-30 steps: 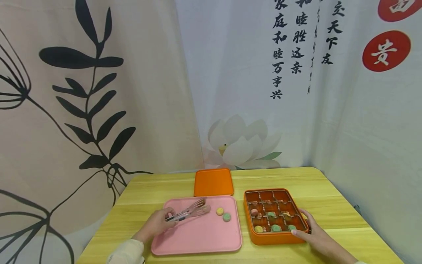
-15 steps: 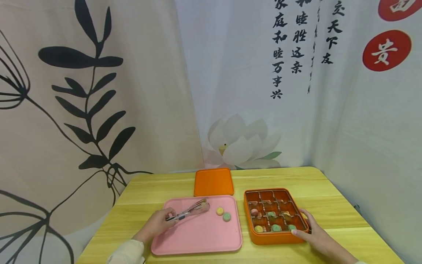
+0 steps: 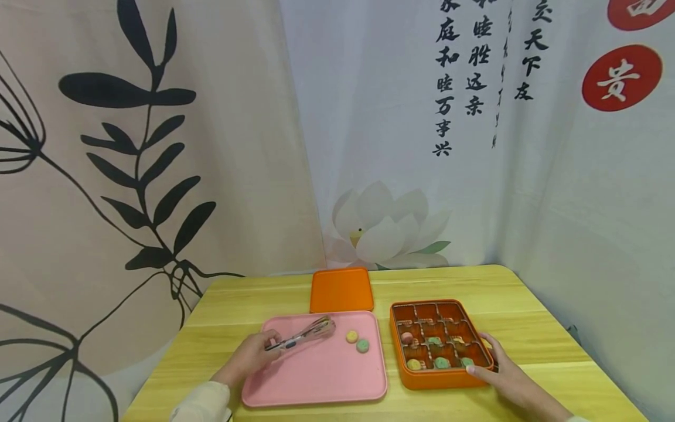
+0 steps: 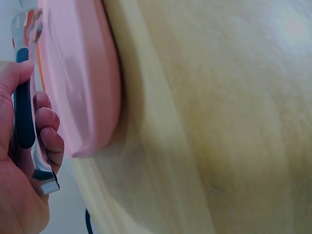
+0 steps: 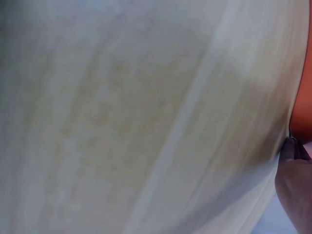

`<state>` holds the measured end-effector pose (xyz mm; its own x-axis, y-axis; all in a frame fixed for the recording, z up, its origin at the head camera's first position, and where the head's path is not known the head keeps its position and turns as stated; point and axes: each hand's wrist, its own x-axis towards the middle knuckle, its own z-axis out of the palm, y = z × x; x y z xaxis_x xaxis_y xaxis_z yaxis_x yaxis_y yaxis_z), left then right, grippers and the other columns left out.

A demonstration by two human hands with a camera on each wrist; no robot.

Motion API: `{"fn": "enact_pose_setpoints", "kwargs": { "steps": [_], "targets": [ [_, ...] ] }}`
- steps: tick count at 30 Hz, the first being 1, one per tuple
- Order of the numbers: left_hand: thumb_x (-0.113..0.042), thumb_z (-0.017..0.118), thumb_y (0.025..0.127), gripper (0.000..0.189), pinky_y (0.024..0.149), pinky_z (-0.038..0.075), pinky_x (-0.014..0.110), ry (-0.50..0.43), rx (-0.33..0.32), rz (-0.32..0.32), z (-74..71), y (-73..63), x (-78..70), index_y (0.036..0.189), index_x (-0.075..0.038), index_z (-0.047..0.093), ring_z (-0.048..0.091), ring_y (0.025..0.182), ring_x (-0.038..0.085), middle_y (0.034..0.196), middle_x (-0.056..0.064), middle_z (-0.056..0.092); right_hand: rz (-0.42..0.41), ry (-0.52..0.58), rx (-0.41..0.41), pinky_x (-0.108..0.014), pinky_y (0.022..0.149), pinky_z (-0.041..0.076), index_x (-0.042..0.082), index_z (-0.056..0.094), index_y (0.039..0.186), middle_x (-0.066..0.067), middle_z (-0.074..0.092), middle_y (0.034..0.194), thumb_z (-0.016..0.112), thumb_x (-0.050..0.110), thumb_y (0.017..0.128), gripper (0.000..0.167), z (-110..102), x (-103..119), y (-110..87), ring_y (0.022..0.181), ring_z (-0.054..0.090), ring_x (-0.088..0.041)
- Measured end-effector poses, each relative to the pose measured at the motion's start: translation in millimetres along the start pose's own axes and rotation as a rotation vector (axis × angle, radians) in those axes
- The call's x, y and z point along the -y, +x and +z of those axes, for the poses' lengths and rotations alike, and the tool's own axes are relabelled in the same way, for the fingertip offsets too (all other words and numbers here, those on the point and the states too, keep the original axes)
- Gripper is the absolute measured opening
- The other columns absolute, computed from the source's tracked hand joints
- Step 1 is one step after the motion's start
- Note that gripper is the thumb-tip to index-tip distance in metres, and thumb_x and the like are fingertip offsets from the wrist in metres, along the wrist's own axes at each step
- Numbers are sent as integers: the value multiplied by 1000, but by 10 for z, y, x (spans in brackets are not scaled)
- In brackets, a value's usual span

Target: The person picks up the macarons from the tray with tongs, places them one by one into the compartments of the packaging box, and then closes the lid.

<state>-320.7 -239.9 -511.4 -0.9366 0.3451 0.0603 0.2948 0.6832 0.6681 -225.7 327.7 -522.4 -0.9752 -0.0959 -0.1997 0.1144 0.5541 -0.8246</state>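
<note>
1. Tongs [image 3: 302, 338], in the head view, reach over the pink tray [image 3: 316, 375] from its left, held in the left hand [image 3: 253, 354]; their arms, spread a second ago, now lie close together, so the squeeze has tightened. Whether the tips pinch anything is too small to tell. On the tray's right side sit a yellow piece [image 3: 351, 336] and green piece [image 3: 362, 346]. Right of the tray, the right hand [image 3: 501, 370] grips the orange box [image 3: 443, 382]. Behind the tray: orange panel [image 3: 341, 291], wood-grain surface [image 3: 554, 340], printed curtain [image 3: 253, 88].
2. Left wrist view: fingers [image 4: 47, 118] curl round the tongs, beside the tray.
3. Right wrist view: mostly surface; the right hand touches the box.
</note>
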Motion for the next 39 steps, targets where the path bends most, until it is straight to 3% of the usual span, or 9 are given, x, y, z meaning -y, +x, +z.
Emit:
{"fn": "enact_pose_setpoints", "kwargs": {
  "steps": [14, 25, 34, 39],
  "targets": [
    [-22, 75, 89, 14, 56, 40, 26, 45, -29, 75, -22, 157, -187, 90, -19, 62, 48, 63, 11, 73, -5, 54, 0, 3, -1, -73, 94, 32, 5, -1, 155, -43, 10, 151, 57, 41, 99, 88, -5, -16, -4, 136, 11, -64],
    [-29, 73, 91, 17, 62, 41, 30, 52, 11, 131, 35, 394, -481, 101, -17, 66, 50, 72, 15, 81, -3, 57, 14, -9, -1, -75, 96, 28, 6, 0, 155, -43, 5, 152, 58, 44, 98, 90, -3, -28, 18, 137, 7, -63],
    [-25, 73, 91, 21, 63, 44, 32, 32, 42, 171, 205, 645, -887, 105, -11, 66, 51, 72, 16, 82, -2, 59, -36, 17, -28, -68, 93, 37, 6, 4, 154, -41, 29, 146, 63, 37, 97, 88, 21, -21, -3, 132, 29, -60],
    [-26, 73, 90, 22, 65, 45, 32, 54, 48, 218, 341, 797, -1134, 105, -11, 66, 51, 72, 14, 82, -4, 59, -53, 54, -33, -64, 93, 40, 7, 5, 154, -38, 36, 142, 64, 32, 97, 86, 34, -11, -15, 125, 45, -52]
  ]
}}
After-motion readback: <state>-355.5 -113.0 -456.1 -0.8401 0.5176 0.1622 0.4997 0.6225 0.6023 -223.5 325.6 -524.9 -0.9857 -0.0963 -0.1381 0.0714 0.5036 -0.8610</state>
